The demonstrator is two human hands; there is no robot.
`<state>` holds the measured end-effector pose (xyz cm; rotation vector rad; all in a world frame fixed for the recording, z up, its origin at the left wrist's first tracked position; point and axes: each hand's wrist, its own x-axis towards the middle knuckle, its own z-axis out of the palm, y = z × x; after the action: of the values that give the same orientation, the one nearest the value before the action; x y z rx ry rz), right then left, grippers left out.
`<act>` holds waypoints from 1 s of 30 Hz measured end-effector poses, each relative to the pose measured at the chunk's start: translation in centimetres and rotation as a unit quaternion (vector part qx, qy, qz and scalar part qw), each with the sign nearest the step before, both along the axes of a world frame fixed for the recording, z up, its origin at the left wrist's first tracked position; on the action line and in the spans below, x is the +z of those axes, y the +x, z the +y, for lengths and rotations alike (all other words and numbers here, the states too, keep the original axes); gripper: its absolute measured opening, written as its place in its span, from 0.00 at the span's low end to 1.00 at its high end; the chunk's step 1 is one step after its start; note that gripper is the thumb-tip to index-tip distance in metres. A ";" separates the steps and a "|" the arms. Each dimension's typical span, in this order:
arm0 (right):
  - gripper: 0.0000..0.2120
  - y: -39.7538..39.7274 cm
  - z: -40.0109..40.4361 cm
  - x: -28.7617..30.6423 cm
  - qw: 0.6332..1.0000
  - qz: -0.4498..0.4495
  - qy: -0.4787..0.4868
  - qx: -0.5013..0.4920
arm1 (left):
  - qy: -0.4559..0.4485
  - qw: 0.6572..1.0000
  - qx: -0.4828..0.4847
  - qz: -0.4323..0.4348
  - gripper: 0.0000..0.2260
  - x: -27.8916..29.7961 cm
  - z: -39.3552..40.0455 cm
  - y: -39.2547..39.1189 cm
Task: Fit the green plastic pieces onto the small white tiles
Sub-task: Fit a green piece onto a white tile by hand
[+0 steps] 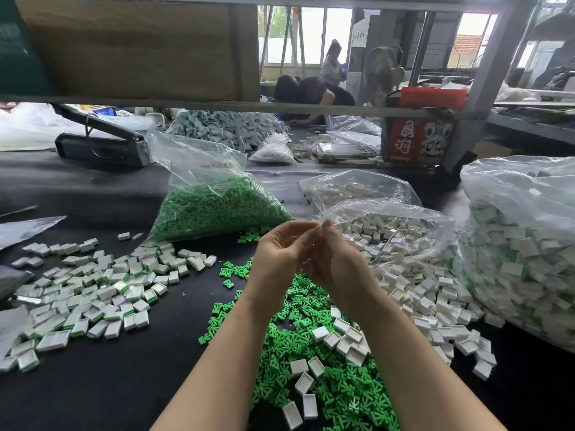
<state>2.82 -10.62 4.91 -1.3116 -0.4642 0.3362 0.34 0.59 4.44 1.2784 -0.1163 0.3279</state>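
Pinched between the fingertips of both hands, raised above the table: one small white tile [318, 228] with a hint of green at its edge, too small and too covered to say whether the green piece is seated. Left hand [280, 250] palm toward the camera, fingers curled in to the tile; right hand [333, 262] seen from the back, thumb and forefinger closed on the same tile. Probably very light, stiff moulded plastic, smooth and a little slippery, best taken by the short edges so the open face stays free for pressing the green piece in; unlikely to break, but easy to flick away or drop into the heaps. Directly below, a loose pile of green pieces [326, 384], flat and branched, with a few empty white tiles [339, 337] lying among them, hollow side up. To the right, a spill of more white tiles from an open clear bag [389, 219]; further right, a big clear sack [522, 244] of tiles showing green edges. To the left, a scatter of finished tiles [93, 293], green visible beneath white. Behind, a clear bag of green pieces [217, 206]. Only readable writing: large white Chinese characters on a red box [417, 141] at the back, seemingly 国潮; nothing legible on the parts themselves.
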 end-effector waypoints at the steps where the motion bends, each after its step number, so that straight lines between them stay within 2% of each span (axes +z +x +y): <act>1: 0.35 -0.1 0.0 0.1 1.000 0.011 0.018 0.007 | 0.004 1.000 0.002 -0.001 0.03 0.1 0.0 0.0; 6: 0.31 -0.3 -0.1 0.7 0.995 0.053 0.068 0.049 | 0.057 0.997 0.048 -0.010 0.05 0.5 0.0 0.0; 9: 0.31 -0.1 -0.1 0.6 0.992 0.061 0.080 0.077 | 0.078 0.995 0.057 -0.014 0.02 0.9 -0.1 -0.3; 13: 0.19 0.1 -0.3 0.2 0.991 0.047 0.068 0.103 | 0.095 0.993 0.071 -0.004 0.04 1.6 -0.3 -0.4; 16: 0.13 0.1 -0.3 0.1 0.992 0.026 0.066 0.106 | 0.092 0.993 0.079 0.007 0.06 1.8 -0.5 -0.4; 22: 0.19 0.2 -0.4 0.1 0.993 0.029 0.060 0.093 | 0.063 0.994 0.086 0.031 0.02 2.0 -0.8 -0.3; 26: 0.27 0.3 -0.3 0.0 0.994 0.039 0.063 0.074 | 0.052 0.995 0.077 0.037 0.04 1.9 -0.8 -0.2; 30: 0.14 0.7 -0.6 -0.4 0.992 0.049 0.081 0.084 | 0.052 0.997 0.059 0.025 0.06 1.7 -0.8 -0.3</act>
<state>3.51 -11.25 4.54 -1.0960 -0.5088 0.4919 0.03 -0.19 6.12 1.3992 -0.0150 0.3955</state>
